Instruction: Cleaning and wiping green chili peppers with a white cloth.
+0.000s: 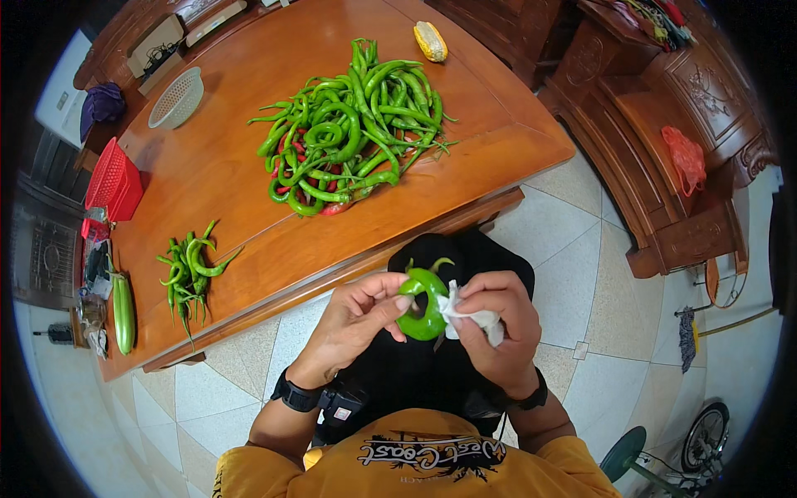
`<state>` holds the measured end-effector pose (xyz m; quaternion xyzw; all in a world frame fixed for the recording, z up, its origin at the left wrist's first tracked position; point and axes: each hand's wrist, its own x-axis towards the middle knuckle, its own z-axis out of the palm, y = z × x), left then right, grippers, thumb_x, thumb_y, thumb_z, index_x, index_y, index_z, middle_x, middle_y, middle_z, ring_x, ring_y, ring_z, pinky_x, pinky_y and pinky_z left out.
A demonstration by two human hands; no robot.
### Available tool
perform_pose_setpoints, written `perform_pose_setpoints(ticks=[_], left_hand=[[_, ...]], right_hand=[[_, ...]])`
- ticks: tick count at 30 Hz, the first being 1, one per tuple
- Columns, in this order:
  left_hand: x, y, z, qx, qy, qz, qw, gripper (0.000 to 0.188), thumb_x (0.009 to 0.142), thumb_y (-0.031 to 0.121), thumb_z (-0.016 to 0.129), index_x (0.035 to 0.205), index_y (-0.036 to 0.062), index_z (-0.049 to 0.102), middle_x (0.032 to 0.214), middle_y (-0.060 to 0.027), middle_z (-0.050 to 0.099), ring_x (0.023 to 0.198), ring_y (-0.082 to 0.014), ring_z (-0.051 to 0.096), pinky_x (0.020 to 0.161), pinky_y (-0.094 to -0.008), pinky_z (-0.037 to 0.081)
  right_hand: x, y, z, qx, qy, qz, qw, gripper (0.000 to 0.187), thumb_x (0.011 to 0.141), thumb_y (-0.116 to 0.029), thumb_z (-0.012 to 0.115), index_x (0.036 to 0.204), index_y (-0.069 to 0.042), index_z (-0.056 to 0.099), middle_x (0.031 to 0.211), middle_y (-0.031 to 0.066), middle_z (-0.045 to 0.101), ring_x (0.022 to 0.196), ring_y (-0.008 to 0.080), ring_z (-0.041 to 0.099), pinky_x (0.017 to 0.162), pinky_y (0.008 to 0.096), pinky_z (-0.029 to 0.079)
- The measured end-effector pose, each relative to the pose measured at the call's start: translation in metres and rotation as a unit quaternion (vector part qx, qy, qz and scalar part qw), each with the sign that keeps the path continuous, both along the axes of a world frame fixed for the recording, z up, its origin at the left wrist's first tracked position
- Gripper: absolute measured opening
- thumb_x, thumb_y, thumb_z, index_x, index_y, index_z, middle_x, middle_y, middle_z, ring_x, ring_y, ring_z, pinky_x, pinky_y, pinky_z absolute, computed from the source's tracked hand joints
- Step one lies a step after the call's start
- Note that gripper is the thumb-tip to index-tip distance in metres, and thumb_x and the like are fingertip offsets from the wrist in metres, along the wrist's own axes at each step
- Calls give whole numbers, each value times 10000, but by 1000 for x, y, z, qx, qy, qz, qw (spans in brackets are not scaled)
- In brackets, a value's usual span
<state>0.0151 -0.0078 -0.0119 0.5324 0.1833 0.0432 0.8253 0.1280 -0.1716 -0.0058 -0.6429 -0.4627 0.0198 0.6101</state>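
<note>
A curled green chili pepper (425, 325) is held over my lap, bent almost into a ring. My left hand (365, 319) pinches its left side between thumb and fingers. On the other side, my right hand (498, 324) grips a crumpled white tissue (475, 322) and presses it against the pepper's skin. A large heap of green chili peppers (353, 124), with some red ones among them, lies on the wooden table (224, 166) in front of me. Farther left on the table is a smaller pile of green chili peppers (193, 270).
Along the table's left side are a red basket (116, 183), a pale oval basket (177, 100) and a long green gourd (123, 314). A corn cob (430, 41) lies at the far edge. A carved wooden bench (647, 124) with a red plastic bag (683, 159) stands at right.
</note>
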Motion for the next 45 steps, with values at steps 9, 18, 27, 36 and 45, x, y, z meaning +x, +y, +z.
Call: perform_pose_setpoints(ticks=[9,18,27,36,45], left_hand=[[0,-8,0,155,1,-37,987,273,845,51,652,1110,-3,615,907,-43,607,768,-81,580,648,-202,486],[0,-10,-3,351,-52,12,935,287,847,23,627,1129,-18,597,1023,-91,567,887,-155,585,716,-246,537],[0,-11,-5,255,-80,64,962,279,848,-34,590,1126,-54,578,1083,-130,527,904,-182,595,730,-278,572],[-2,-15,-8,249,-80,83,962,279,844,-31,607,1123,-29,603,991,-85,539,786,-127,587,658,-213,528],[-2,-15,-4,228,-132,85,961,272,830,-24,628,1101,-31,610,1057,-103,536,903,-163,612,771,-238,537]], right_hand=[[3,1,-2,-17,38,-22,999,202,761,38,644,952,-20,609,975,114,570,824,199,596,711,263,474],[4,-2,-2,-99,29,17,995,184,820,3,606,1003,-14,610,989,120,539,833,215,580,718,278,471],[5,-3,-6,-109,44,19,993,172,854,-38,577,1023,-11,579,982,139,572,829,234,599,703,294,482],[3,-1,-6,-96,58,54,992,313,747,-44,703,1032,-25,575,989,132,596,867,251,612,729,311,491],[8,-2,-7,-52,72,71,994,117,866,-32,562,963,15,609,944,144,591,789,225,593,688,290,474]])
